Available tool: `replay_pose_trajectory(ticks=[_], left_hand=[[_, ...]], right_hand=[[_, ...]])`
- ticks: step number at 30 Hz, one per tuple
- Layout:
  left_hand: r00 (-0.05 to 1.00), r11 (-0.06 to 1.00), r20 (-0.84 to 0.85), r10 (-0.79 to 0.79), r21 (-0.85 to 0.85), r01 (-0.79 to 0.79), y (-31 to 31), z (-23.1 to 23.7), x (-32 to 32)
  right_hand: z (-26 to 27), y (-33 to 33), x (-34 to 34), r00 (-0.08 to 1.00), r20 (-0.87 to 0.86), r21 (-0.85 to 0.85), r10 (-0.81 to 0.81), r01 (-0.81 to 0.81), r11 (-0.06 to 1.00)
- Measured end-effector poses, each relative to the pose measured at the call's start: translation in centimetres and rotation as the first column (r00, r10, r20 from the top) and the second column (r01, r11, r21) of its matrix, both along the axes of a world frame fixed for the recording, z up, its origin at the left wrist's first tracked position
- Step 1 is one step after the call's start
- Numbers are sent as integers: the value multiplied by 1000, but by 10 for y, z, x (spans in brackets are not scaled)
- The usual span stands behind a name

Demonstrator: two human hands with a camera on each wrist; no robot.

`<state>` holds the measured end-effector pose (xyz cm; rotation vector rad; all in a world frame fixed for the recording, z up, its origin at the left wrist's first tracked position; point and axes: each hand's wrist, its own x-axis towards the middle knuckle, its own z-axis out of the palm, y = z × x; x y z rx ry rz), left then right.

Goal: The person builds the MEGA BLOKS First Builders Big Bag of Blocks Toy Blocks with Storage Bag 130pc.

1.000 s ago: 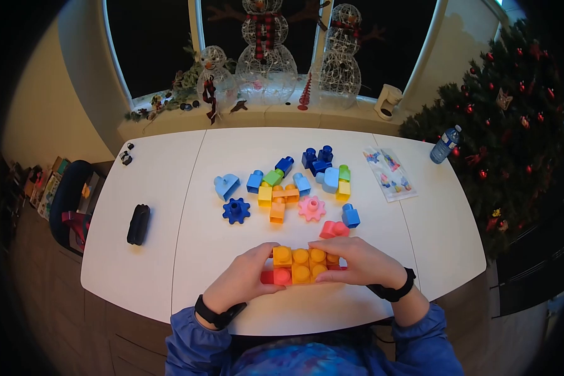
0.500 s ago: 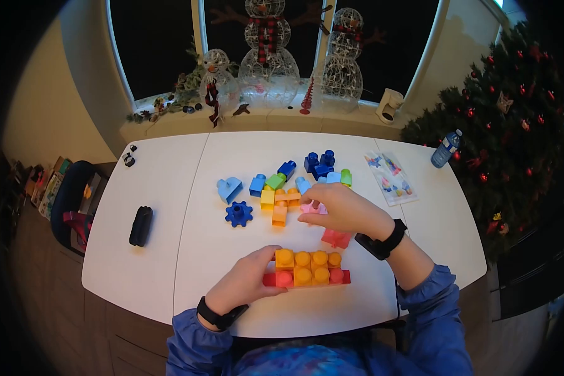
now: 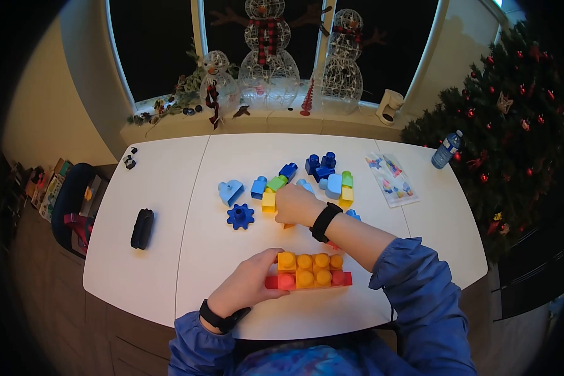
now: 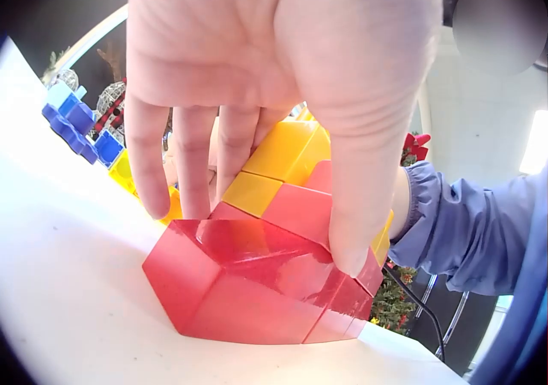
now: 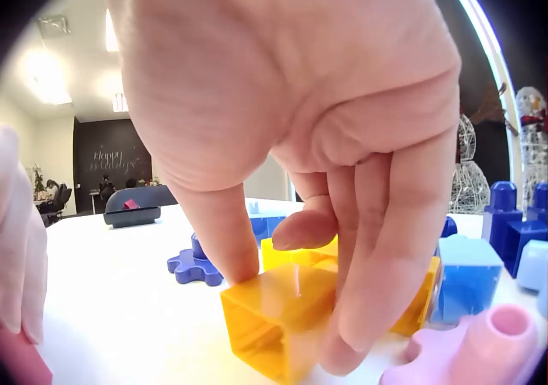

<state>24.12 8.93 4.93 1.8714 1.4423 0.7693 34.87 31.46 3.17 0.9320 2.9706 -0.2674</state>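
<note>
My left hand (image 3: 247, 282) grips the left end of a joined stack of toy building blocks (image 3: 313, 279), with yellow-orange blocks over a longer red base. In the left wrist view the thumb and fingers straddle the red base (image 4: 257, 274) close over the table. Out among the loose pieces, my right hand (image 3: 299, 203) reaches down on an orange block (image 5: 282, 316), pinching it between thumb and fingers; the head view mostly hides it. A pink gear piece (image 5: 488, 351) and a light blue block (image 5: 467, 278) lie just beside those fingers.
A dark blue gear (image 3: 240, 215), a light blue piece (image 3: 230, 192) and several blue, green and yellow blocks lie around the right hand. A black case (image 3: 142, 229) is at the left. A picture sheet (image 3: 391, 179) and water bottle (image 3: 447, 150) are at the right.
My right hand has let go of the stack's right end and moved forward, then left, to the orange block. The left hand stays on the stack.
</note>
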Motion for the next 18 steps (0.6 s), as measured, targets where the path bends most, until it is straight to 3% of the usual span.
replay_pose_trajectory(ticks=[3,7,9,12,15,18], left_hand=[[1000,1000,0,-6,17,6,1,-2,0],[1000,1000,2,-12,26,11,0,-2,-1],[1000,999,-1,-6,32,6,0,-2,-1],[1000,999,-7,2,41,-2,1,-6,-1],[1000,999,-14,2,40,-1,1,-6,-2],[1000,999,-18,3,50,-2,0,-6,-1]], right_hand=[[42,-14,6,985,173,-220,-28,66,973],[69,-22,34,998,-12,-298,-69,62,953],[88,-31,57,990,-125,-415,-68,10,910],[98,-46,99,924,-380,-459,-43,-148,876],[100,-64,142,877,-463,-506,-129,-141,851],[93,-79,173,888,-438,-490,-138,-107,865]])
